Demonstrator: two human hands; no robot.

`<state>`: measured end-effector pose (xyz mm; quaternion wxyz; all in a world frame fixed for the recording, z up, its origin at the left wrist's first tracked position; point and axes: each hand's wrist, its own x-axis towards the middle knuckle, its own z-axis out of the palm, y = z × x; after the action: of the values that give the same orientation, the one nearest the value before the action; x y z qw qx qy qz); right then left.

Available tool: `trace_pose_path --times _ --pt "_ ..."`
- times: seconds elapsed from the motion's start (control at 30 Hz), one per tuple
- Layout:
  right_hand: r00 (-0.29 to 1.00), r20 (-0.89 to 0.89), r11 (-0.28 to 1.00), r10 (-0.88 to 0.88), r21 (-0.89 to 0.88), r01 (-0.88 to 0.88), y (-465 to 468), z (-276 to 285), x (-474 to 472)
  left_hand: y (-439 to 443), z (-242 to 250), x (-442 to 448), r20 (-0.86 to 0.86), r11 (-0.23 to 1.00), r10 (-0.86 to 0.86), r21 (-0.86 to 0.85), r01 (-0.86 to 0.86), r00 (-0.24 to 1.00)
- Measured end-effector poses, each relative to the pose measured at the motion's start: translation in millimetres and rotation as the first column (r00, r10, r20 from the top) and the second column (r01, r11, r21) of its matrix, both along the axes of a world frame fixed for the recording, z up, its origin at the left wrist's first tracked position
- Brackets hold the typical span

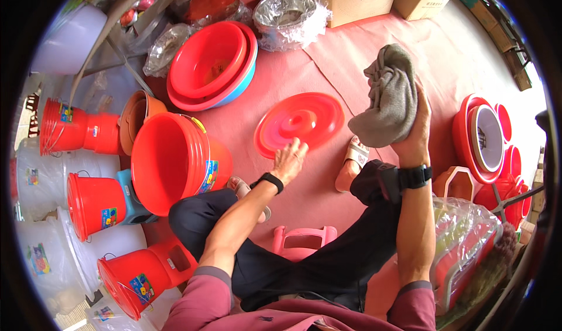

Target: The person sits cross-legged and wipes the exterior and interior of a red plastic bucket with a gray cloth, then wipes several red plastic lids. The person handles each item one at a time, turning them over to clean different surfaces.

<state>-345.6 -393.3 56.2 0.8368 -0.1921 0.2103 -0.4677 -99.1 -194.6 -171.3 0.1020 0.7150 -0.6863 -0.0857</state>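
A bunched grey cloth (386, 107) is held up in my right hand (417, 124), above and to the right of my right foot. My left hand (290, 159) has its fingers partly spread at the near edge of a round red plastic lid (300, 122), which looks blurred. Whether the fingertips touch the lid I cannot tell. The lid is over the red floor covering, between my feet and beyond them. A pink plastic stool (305, 232) shows between my thighs.
Stacked red buckets (160, 164) stand close on the left, with lidded red buckets (94, 205) nearby. Nested red basins (208, 61) and plastic-wrapped metal ware (285, 12) lie beyond. Cardboard boxes (355, 1) stand at the back. More basins (487, 137) and plastic-wrapped goods (465, 243) are on the right.
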Motion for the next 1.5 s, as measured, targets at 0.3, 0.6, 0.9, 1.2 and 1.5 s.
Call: trace_pose_path --times 0.3,0.6,0.9,1.2,1.5 --pt "0.99 -0.139 1.0 -0.01 -0.005 0.009 5 3 0 75 -106 -42 -0.333 0.968 0.166 0.237 -0.088 0.928" --pt "0.998 -0.051 0.991 0.045 -0.124 -0.051 16 16 3 118 -149 12 -0.261 0.65 0.696 0.625 -0.433 0.669" --pt "0.995 -0.102 0.979 0.024 -0.201 -0.044 19 14 2 89 -158 12 -0.402 0.314 0.915 0.774 -0.55 -0.043" --pt "0.792 -0.533 0.907 -0.298 -0.417 0.06 18 12 4 72 -178 24 -0.32 0.124 0.903 0.833 -0.54 -0.287" --pt "0.844 -0.498 0.979 -0.197 -0.148 0.141 16 10 16 81 -191 36 -0.372 0.167 0.842 0.868 -0.467 -0.391"
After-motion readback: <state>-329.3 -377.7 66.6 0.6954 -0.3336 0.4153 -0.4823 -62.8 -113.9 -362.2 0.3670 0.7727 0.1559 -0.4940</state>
